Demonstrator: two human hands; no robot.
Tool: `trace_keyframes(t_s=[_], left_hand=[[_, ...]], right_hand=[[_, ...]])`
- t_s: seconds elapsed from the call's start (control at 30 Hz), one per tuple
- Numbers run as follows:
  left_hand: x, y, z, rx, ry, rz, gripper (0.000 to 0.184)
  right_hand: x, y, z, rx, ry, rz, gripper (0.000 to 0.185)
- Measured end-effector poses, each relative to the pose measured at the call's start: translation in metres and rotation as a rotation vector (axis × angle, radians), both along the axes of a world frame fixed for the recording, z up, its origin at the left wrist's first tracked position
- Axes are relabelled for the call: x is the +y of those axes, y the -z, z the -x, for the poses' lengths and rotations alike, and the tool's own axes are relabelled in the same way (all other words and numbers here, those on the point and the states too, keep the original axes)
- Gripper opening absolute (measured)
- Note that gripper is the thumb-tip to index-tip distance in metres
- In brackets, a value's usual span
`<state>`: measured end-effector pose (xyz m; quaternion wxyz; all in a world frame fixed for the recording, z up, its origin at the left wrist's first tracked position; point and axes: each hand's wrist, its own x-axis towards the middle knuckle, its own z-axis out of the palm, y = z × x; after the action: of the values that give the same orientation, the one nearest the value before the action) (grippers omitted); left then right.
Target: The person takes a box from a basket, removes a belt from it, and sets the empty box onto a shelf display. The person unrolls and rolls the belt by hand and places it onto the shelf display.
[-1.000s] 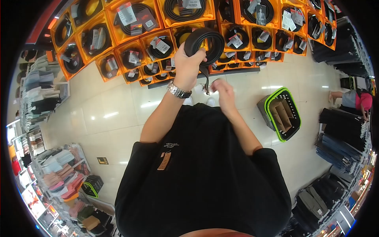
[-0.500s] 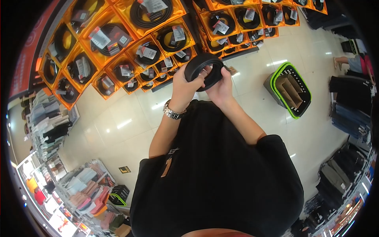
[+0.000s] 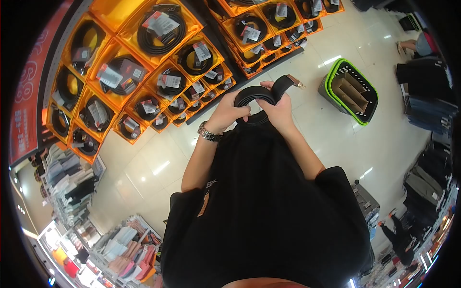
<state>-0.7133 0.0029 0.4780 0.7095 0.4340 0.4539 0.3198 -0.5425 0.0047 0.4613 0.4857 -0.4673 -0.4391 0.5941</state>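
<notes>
A black belt [image 3: 249,95], rolled into a coil, is held between my two hands in front of my chest. My left hand [image 3: 224,111], with a metal watch on its wrist, is wrapped around the coil's left side. On the other side, my right hand [image 3: 280,112] grips the coil with the thumb inside the ring. One end of the belt stands out from the roll to the upper right, with a small brownish and gold-coloured piece [image 3: 297,82] at its tip; I cannot make out what that piece is.
Ahead and to the left, a display rack of orange-lined boxes [image 3: 121,72] holds coiled belts with tags. A green-rimmed shopping basket [image 3: 331,77] stands on the floor at the right, cardboard inside. Folded clothes [image 3: 127,249] lie at the lower left; dark trousers [image 3: 422,79] at the right.
One end of the belt has come away from the coil and now sticks out past my right hand. My right hand has turned inward. The view has swung, shifting rack and basket.
</notes>
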Motion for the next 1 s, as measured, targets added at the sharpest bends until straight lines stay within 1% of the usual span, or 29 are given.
trace_keyframes(t_s=[0.03, 0.07, 0.13, 0.17, 0.2, 0.23, 0.27, 0.3, 0.33, 0.37, 0.43, 0.47, 0.5, 0.57, 0.63, 0.7, 0.77, 0.83, 0.87, 1.0], left_hand=[[0.001, 0.004, -0.002, -0.019, -0.006, -0.001, 0.024], [0.001, 0.007, -0.004, -0.041, 0.007, -0.019, 0.019], [0.000, 0.008, -0.011, -0.070, -0.010, -0.005, 0.017], [-0.001, 0.009, -0.013, -0.093, -0.039, 0.006, 0.016], [0.000, 0.016, -0.011, -0.103, -0.005, 0.002, 0.024], [-0.002, 0.021, -0.012, -0.107, 0.000, 0.001, 0.024], [-0.003, 0.027, -0.016, -0.086, -0.058, -0.029, 0.031], [-0.005, 0.032, -0.019, -0.067, -0.120, -0.059, 0.038], [-0.006, 0.045, -0.021, -0.079, -0.123, -0.154, 0.047], [-0.008, 0.056, -0.018, -0.085, -0.127, -0.159, 0.047], [-0.008, 0.058, -0.014, 0.230, -0.112, -0.262, 0.051], [-0.009, 0.059, -0.012, 0.212, -0.131, -0.242, 0.048], [-0.008, 0.058, -0.010, 0.205, -0.133, -0.247, 0.048], [-0.005, 0.058, -0.005, 0.222, -0.122, -0.226, 0.045], [-0.003, 0.057, -0.004, 0.199, -0.137, -0.218, 0.041], [-0.002, 0.059, -0.004, 0.163, -0.148, -0.189, 0.039], [-0.001, 0.059, -0.007, 0.142, -0.122, -0.183, 0.037], [0.000, 0.060, -0.009, 0.124, -0.094, -0.176, 0.036], [0.001, 0.062, -0.011, 0.109, -0.069, -0.182, 0.034], [0.005, 0.062, -0.013, 0.036, -0.028, -0.164, 0.026]], right_hand=[[-0.002, 0.001, -0.002, -0.074, 0.021, -0.029, 0.037], [-0.002, 0.003, -0.004, -0.079, 0.034, -0.027, 0.037], [0.001, 0.006, -0.009, -0.268, 0.028, -0.161, 0.034], [0.001, 0.005, -0.012, -0.271, 0.033, -0.163, 0.034], [0.002, -0.004, -0.014, -0.323, 0.012, -0.153, 0.036], [0.003, -0.009, -0.015, -0.375, -0.010, -0.144, 0.038], [0.004, -0.011, -0.018, -0.381, -0.005, -0.145, 0.038], [0.006, -0.011, -0.020, -0.506, 0.009, -0.258, 0.041], [0.008, -0.013, -0.023, -0.630, 0.021, -0.373, 0.044], [0.009, -0.017, -0.026, -0.635, 0.018, -0.379, 0.044], [0.011, -0.025, -0.036, -0.904, 0.052, -0.511, 0.049], [0.012, -0.021, -0.044, -0.989, 0.055, -0.502, 0.052], [0.012, -0.022, -0.051, -0.995, 0.054, -0.508, 0.052], [0.011, -0.026, -0.063, -1.203, 0.099, -0.495, 0.055], [0.009, -0.036, -0.074, -1.252, 0.091, -0.476, 0.056], [0.008, -0.044, -0.085, -1.337, 0.089, -0.535, 0.047], [0.006, -0.044, -0.096, -1.358, 0.105, -0.530, 0.050], [0.006, -0.052, -0.103, -1.341, 0.154, -0.464, 0.054], [0.007, -0.056, -0.106, -1.335, 0.201, -0.487, 0.056], [0.015, -0.062, -0.124, -1.302, 0.399, -0.589, 0.048]])
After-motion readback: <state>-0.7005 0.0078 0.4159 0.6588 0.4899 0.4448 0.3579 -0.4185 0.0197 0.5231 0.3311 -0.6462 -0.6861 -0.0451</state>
